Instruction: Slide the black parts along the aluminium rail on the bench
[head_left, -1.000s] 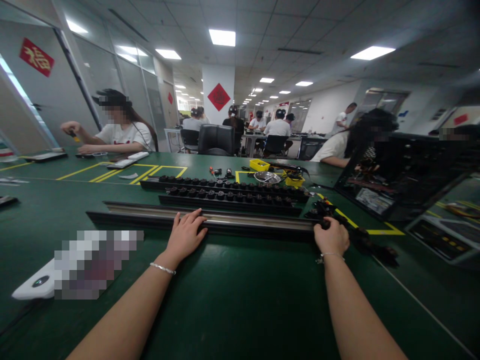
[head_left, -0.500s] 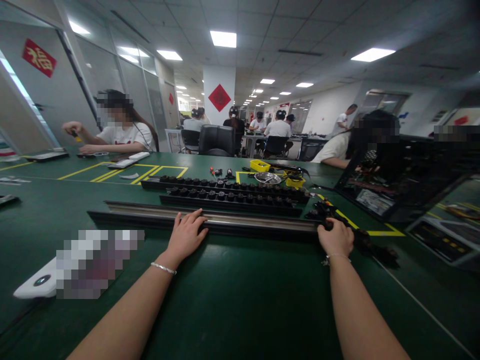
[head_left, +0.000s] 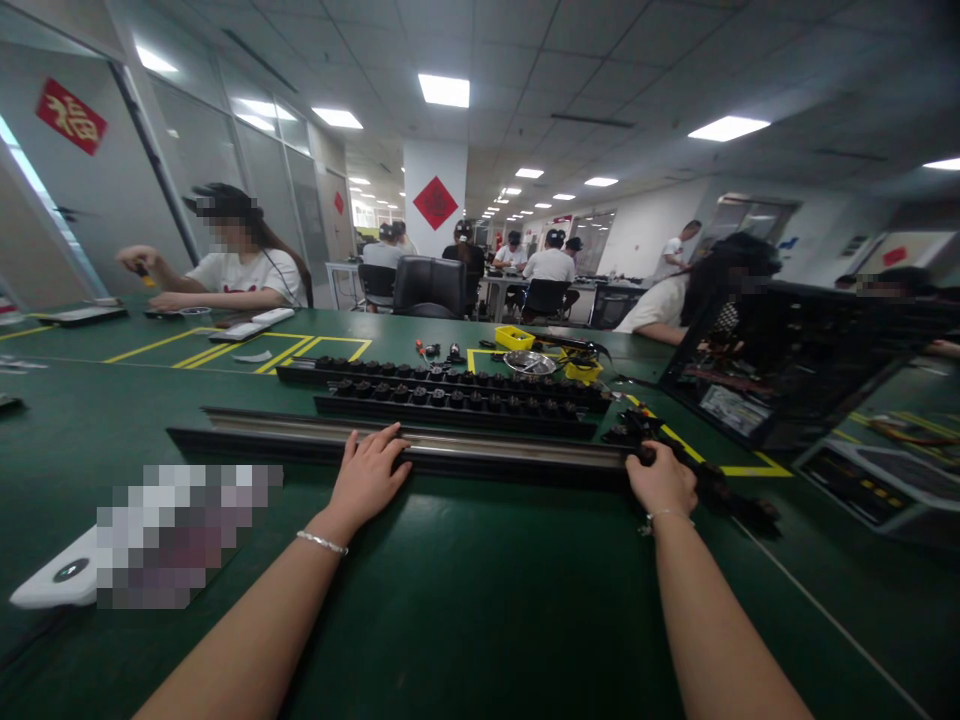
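While my left hand (head_left: pixel 370 475) spreads across the long, silver-lined black rail (head_left: pixel 510 462), my right hand (head_left: pixel 664 480) curls at its end, grip unclear.

Rail (head_left: pixel 487 467) with shiny metallic channel (head_left: pixel 517 452), smooth, faintly glossy tabletop (head_left: pixel 502 580), shiny metal dish (head_left: pixel 519 362)

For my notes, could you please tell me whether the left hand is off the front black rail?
No, the left hand rests its fingers on the front black rail.
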